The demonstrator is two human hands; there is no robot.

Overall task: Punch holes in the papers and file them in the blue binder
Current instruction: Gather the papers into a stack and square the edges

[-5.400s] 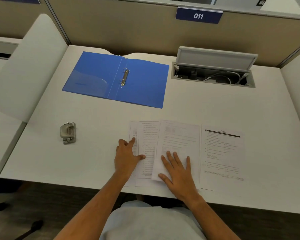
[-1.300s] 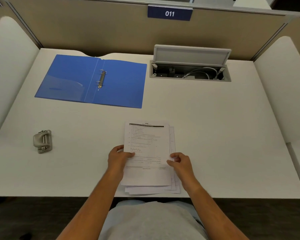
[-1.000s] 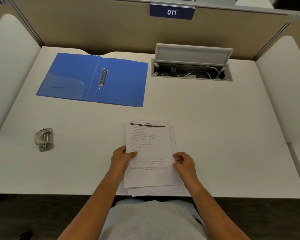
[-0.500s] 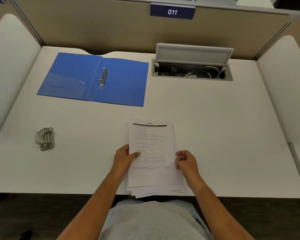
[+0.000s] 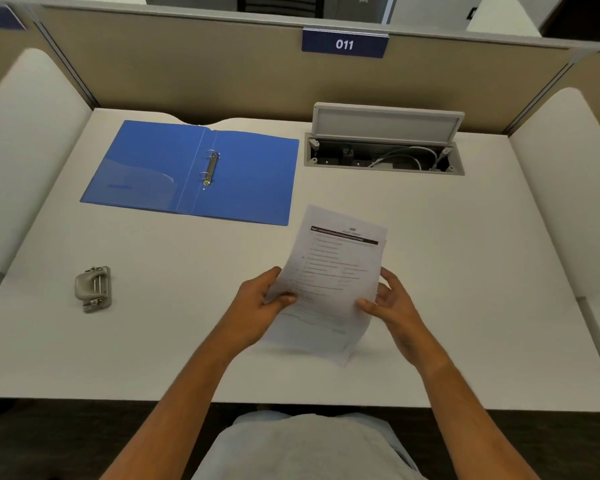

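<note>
Papers [image 5: 333, 282], gathered in one stack, are held tilted above the near middle of the white desk [image 5: 465, 271], their lower edge just over its surface and the printed side up. Going from the left: a grey hole punch [image 5: 93, 289] sits alone near the left edge of the desk, well apart from everything else. Behind it and further in, the blue binder [image 5: 194, 171] lies open and flat, its metal rings [image 5: 211, 168] closed and bare. Next comes the left hand [image 5: 257, 306], whose fingers [image 5: 284, 298] clamp the stack's left edge, thumb on top. On the other side the right hand [image 5: 392, 303] grips the right edge the same way, thumb across the sheet. At the far right rear, a cable tray [image 5: 383, 154] set into the desk stands with its lid raised, white cables showing inside. A sign reading 011 [image 5: 344, 44] hangs on the partition behind.
</note>
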